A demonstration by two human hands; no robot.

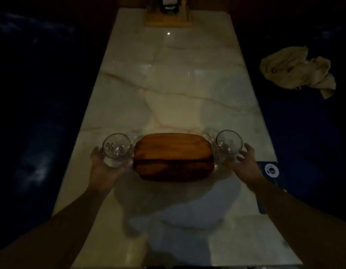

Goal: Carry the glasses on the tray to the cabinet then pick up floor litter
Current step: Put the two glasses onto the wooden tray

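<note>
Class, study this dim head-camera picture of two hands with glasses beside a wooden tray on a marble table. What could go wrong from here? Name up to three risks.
1. The left hand cups a clear round glass and the right hand another clear glass; both sit beside the oval wooden tray, so a knock against its edge might tip one.
2. The polished marble table looks slick; the tray could slide.
3. Low light hides glass rims, so a grip may miss.

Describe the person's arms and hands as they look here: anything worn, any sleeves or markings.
Both forearms are bare up to the frame's lower edge, with no sleeves in view. The left hand and the right hand wear no gloves. No watch, bracelet or ring shows, though the dim light could hide small details.
</note>
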